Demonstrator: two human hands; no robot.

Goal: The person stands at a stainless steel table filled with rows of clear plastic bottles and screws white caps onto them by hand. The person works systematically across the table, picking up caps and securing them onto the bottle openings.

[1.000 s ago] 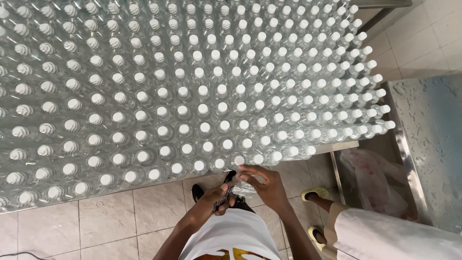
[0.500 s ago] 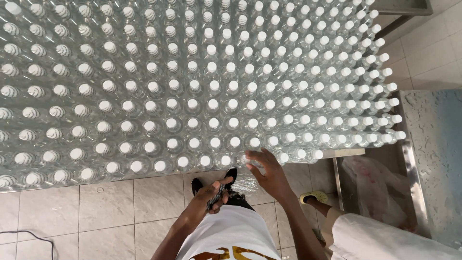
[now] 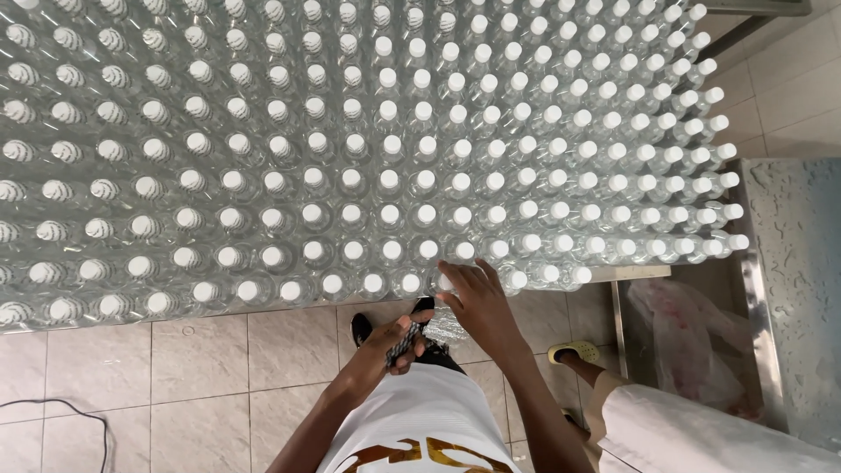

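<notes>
A big block of clear plastic bottles with white caps (image 3: 390, 210) fills the upper view. My right hand (image 3: 480, 305) reaches to the block's near edge, its fingers closed over the top of one clear bottle (image 3: 448, 326) whose cap sits in line with the front row. Just below and left, my left hand (image 3: 392, 343) is closed around a slim dark object like a marker (image 3: 405, 340), close beside that bottle. My white shirt and dark shoes show underneath.
The floor is beige tile (image 3: 201, 368), with a dark cable (image 3: 53, 412) at the lower left. At right stand a steel table (image 3: 793, 263) and a pinkish plastic bag (image 3: 688, 346). Another person in white, wearing a yellow sandal (image 3: 574, 352), stands at my right.
My hands were together on the bottle near my waist. The right hand has since carried it up to the front row; the left hand stays low with the dark object.
</notes>
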